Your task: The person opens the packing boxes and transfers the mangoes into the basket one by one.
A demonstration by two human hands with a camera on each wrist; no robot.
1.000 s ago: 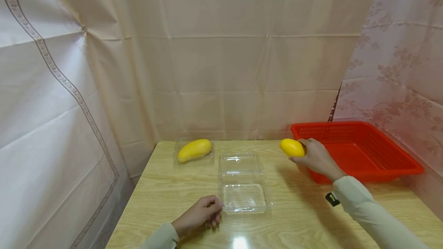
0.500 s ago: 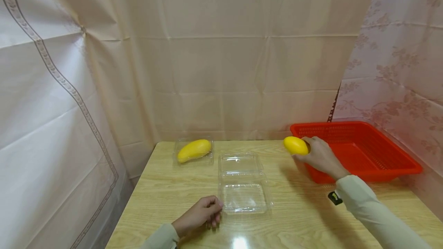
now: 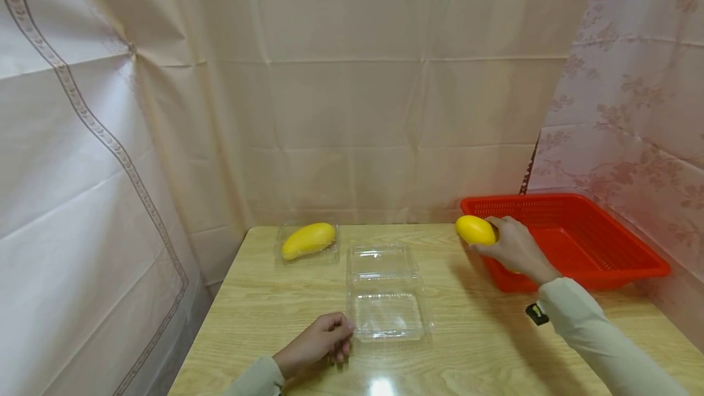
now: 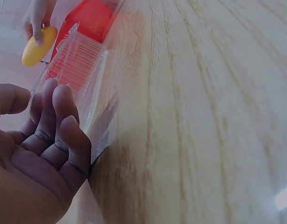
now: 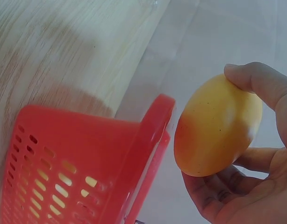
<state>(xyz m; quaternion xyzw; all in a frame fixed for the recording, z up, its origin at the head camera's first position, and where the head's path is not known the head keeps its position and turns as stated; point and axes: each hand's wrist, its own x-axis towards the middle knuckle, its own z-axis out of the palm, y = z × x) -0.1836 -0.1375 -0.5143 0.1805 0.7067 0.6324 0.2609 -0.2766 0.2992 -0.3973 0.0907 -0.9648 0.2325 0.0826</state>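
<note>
My right hand (image 3: 514, 246) holds a smooth yellow mango (image 3: 475, 230) above the near-left rim of the red basket. In the right wrist view, the thumb lies on one side of the mango (image 5: 218, 126) and the fingers curl under the other. At the table's front, my left hand (image 3: 321, 338) pinches the near-left corner of a clear plastic container (image 3: 387, 316), which lies with its lid folded back. The left wrist view shows the left thumb and fingers (image 4: 66, 102) curled right at its rim. Another yellow mango (image 3: 309, 240) lies in a second clear container (image 3: 335, 255).
The red perforated basket (image 3: 583, 274) stands at the table's right back. Wood-grain table (image 3: 264, 298) surface shows between the containers and the basket. A beige cloth (image 3: 341, 109) hangs behind the table, and a patterned cloth (image 3: 643, 139) hangs at the right.
My right hand has moved slightly right with the mango, nearer the basket. My left hand and both containers stay in place.
</note>
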